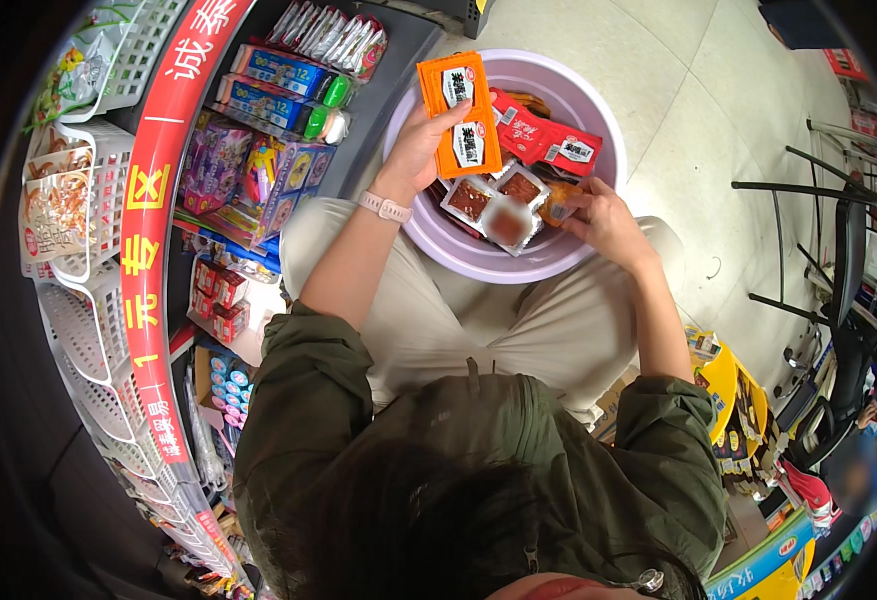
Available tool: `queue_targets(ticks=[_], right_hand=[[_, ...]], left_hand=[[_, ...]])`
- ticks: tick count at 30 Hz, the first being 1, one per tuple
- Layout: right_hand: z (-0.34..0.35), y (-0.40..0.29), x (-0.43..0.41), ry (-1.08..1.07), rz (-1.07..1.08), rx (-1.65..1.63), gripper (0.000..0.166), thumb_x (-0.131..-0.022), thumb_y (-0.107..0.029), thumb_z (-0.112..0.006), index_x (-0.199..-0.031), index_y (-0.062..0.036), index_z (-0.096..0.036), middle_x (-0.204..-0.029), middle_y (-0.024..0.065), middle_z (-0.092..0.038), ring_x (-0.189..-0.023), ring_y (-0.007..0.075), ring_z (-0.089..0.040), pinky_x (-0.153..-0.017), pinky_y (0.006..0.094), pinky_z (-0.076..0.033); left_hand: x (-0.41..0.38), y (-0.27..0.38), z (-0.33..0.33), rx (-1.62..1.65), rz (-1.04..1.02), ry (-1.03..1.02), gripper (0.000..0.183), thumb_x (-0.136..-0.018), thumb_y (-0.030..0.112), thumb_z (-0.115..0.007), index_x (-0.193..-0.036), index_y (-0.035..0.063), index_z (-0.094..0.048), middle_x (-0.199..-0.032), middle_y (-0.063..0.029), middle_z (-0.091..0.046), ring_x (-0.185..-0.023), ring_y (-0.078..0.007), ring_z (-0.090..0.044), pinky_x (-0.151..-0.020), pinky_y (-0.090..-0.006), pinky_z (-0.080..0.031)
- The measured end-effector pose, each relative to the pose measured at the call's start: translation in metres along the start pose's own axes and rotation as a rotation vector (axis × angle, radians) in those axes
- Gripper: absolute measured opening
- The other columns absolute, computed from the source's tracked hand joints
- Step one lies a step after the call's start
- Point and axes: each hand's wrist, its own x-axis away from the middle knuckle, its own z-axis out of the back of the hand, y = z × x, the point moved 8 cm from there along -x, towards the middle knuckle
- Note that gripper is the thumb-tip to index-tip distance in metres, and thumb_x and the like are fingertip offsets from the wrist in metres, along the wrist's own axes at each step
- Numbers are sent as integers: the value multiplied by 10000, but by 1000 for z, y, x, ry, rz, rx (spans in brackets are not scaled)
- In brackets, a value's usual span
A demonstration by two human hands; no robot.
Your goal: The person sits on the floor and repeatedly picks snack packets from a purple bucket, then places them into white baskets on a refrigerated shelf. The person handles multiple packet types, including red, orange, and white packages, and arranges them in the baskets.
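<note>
A round lilac plastic tub (453, 262) stands between my knees, holding several flat snack packets. My left hand (417, 150) grips a pair of orange snack packets (468, 112), raised over the tub's left side with the printed faces up. Inside the tub, my right hand (603, 221) pinches a small orange-brown packet (558, 202) at the right. Beside it are clear-fronted packets (521, 189) with reddish-brown food showing, one of them blurred. Red snack packets (543, 133) rest behind these, toward the far side. Whatever lies beneath the top packets is hidden.
On my left, a dark shelf (401, 45) carries boxed goods (277, 79) and foil packets, with white baskets (100, 217) along a red sign strip (154, 225). At right stand a black-legged chair (806, 187) and a yellow display (731, 390). Pale floor tiles (678, 142) lie beyond the tub.
</note>
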Motion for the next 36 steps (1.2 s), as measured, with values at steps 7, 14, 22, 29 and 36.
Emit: queue_targets(ticks=[7,14,22,29,36], right_hand=[[30,13,7,25,-147,-214,158,-741,2,-647,-894,34,-671,-886,149,-618,-777,283,-613,-722,332,-497],[35,20,5,42,-177,-182,137,-731,-8,-651,-862,28,-673,-889,171,-640,-790,304,-617,-731,348,-493],[-17,11,-16,-4,-155,-191,117,-771,-45,-603,-847,23,-659,-882,194,-628,-842,328,-620,-742,380,-495],[15,-30,-31,326,120,270,273,-767,-275,-681,-861,-18,-675,-982,164,-619,-854,315,-628,-719,390,-509],[-92,-24,-102,191,49,221,324,-737,-262,-696,-914,-8,-602,-886,170,-592,-824,341,-609,-708,406,-520]], left_hand=[[-1,-1,0,22,13,8,383,-924,110,-524,-1285,36,-420,-1224,-147,-549,-1042,-229,-588,-852,-376,-529],[1,2,-6,28,0,17,355,-903,99,-557,-1239,41,-456,-1135,-116,-595,-1003,-214,-612,-821,-371,-544],[2,38,4,-31,-75,0,403,-926,119,-515,-1303,23,-411,-1234,-173,-542,-1032,-239,-587,-849,-377,-521],[12,62,10,-61,-168,15,415,-932,115,-509,-1318,22,-389,-1265,-191,-516,-1080,-273,-568,-880,-394,-506],[10,74,18,-50,-230,28,416,-946,114,-470,-1345,51,-370,-1292,-185,-496,-1123,-291,-542,-915,-414,-484]])
